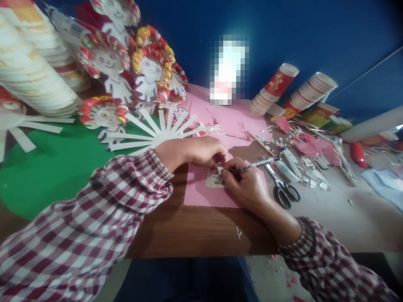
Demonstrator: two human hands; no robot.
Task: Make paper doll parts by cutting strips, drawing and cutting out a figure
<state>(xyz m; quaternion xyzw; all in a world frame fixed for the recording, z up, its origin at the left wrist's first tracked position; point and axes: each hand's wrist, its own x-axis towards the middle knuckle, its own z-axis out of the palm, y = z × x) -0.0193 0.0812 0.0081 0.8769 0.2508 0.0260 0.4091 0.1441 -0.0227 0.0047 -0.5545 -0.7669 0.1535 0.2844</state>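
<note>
My right hand (247, 182) is closed around a slim dark pen (260, 163), whose far end sticks out up and to the right. Across from it, my left hand (204, 152) bends over with fingers curled together, its fingertips almost meeting those of the right. A tiny white scrap (219, 170) shows between the two hands; whether the left fingers grip it is hidden. Under the fingertips lies a small whitish paper piece (212, 179) with brownish marks. It rests on a pink paper sheet (198, 195) at the table's front.
Black-handled scissors (283, 191) and glue tubes (288, 161) lie to the right among paper scraps. Cup stacks (275, 86) stand behind. At left are a green sheet (56, 163), a strip-cut white cup (162, 136), paper dolls (110, 63) and tall stacked cups (31, 67).
</note>
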